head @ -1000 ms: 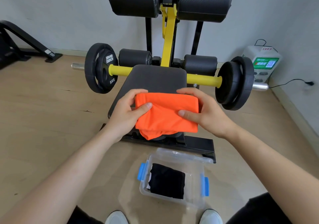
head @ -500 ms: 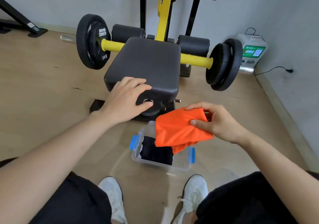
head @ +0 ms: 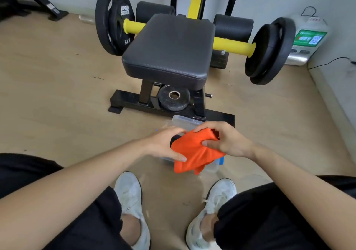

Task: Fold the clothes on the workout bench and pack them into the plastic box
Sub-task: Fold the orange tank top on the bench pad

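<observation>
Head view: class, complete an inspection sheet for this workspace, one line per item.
Surface: bench pad, nothing seen on it.
Job's things: orange garment, folded, held over the plastic box on the floor.
Clutter: small weight plate under the bench.
Grippers: left hand and right hand both grip the garment.
Cables: black cable along the right wall.
Surroundings: wooden floor, loaded yellow bar, white device by the wall.
</observation>
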Demonstrator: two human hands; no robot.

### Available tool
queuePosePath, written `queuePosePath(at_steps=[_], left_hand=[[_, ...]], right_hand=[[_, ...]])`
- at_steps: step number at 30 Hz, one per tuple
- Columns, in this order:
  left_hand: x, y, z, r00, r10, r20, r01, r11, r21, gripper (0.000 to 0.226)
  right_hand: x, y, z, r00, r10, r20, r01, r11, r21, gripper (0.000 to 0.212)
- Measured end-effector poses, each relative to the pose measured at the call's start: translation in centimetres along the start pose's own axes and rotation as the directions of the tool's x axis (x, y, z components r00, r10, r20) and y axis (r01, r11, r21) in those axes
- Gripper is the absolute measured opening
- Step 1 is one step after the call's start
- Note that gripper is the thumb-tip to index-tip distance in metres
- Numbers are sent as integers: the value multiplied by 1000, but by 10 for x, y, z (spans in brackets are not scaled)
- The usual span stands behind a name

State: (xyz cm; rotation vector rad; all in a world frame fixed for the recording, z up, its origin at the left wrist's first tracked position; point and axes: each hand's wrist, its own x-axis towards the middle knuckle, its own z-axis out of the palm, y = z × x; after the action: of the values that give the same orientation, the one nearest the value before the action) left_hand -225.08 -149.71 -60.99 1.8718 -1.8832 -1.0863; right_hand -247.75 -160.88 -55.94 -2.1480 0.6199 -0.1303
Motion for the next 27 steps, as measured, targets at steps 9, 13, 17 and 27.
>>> queuePosePath(at_steps=[9,13,17,27], left_hand=[[18,-34,12,971,-237,-6,203,842,-501,42],[44,-45,10,895,-433,-108,233,659,-715,43],[72,-62,27,791,-549,-269,272,710,-650,48],[43,-121,65,890,-280,-360,333,938,93,48]], right_hand=[[18,52,26,954,225,-201,-183,961,207,34],[42,78,48,857,436,-275,-310,863,399,32],[59,102,75,791,535,-296,-388,813,433,39],[45,139,105,882,448,-147,-471,816,-335,61]])
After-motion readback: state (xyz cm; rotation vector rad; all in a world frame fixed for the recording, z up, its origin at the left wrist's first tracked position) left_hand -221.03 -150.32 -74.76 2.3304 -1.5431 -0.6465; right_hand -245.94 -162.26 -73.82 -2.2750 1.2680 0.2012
